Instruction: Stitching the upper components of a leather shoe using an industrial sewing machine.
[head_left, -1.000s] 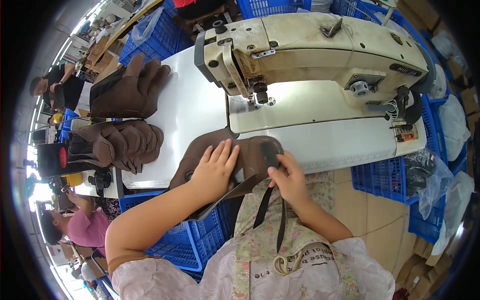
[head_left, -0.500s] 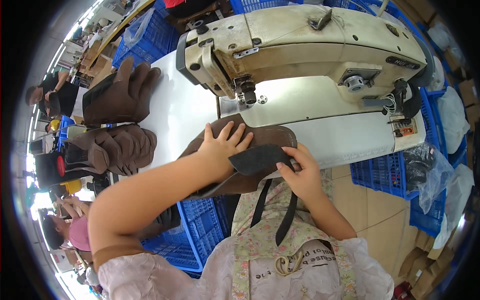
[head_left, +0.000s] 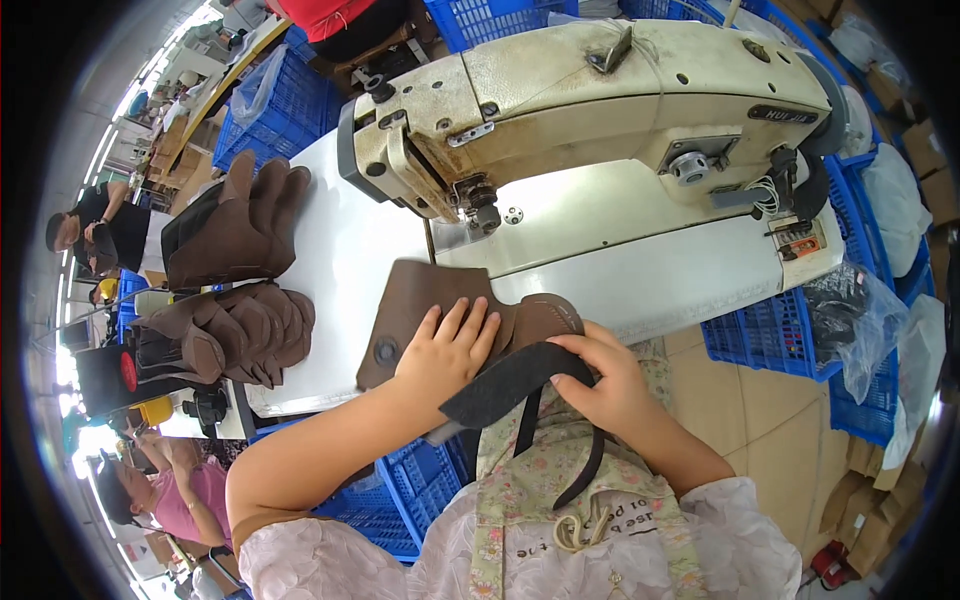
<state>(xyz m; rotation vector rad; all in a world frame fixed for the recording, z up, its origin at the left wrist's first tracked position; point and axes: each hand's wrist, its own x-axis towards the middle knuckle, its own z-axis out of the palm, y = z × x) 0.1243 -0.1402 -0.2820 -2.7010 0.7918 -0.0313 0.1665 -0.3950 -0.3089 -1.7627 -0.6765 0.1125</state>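
A brown leather piece [head_left: 400,322], with a round dark mark near its left edge, lies at the front edge of the white sewing table. My left hand [head_left: 450,350] rests on it, palm down with the fingers spread. Between the thumb and fingers of my right hand [head_left: 607,378] is a black curved strip [head_left: 515,378], held above the lap and over the near part of the leather. A rounded brown flap [head_left: 547,316] with stitching along its edge shows beyond the strip. Past the leather stands a cream sewing machine [head_left: 600,95], its needle area [head_left: 480,205] apart from the work.
Brown leather pieces stand in an upper stack [head_left: 235,225] and a lower stack [head_left: 235,330] at the table's left. A blue crate [head_left: 415,490] sits below the table by my left arm, another crate [head_left: 765,330] at right. Other people work at the left.
The brown leather has been laid flatter, its left part now spread on the table. The black strip has come nearer to me and shows longer. The view has shifted slightly.
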